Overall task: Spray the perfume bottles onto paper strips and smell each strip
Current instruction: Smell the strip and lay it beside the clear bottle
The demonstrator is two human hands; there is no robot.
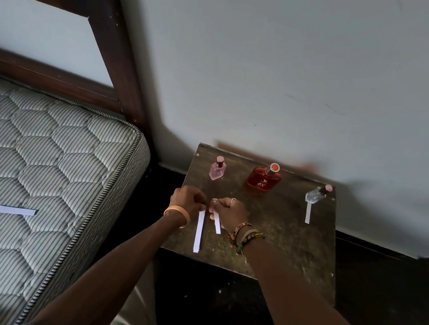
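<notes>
Perfume testing at a small dark table (292,246).

The left hand (187,199) has its fingers curled and pinches the top end of a long strip (198,232) of white paper. The right hand (230,212), just beside it, pinches the top of a shorter strip (217,224) in the same way. Both strips point down toward the near edge of the table, and I cannot tell if they touch its surface. At the far edge three capped perfume bottles stand in a row: a pink bottle (217,169) on the left, a red bottle (263,180) in the middle, a clear bottle (316,194) on the right. A third strip (308,213) lies in front of the clear bottle. A fourth strip (14,210) lies on the mattress (48,156) to the left.
</notes>
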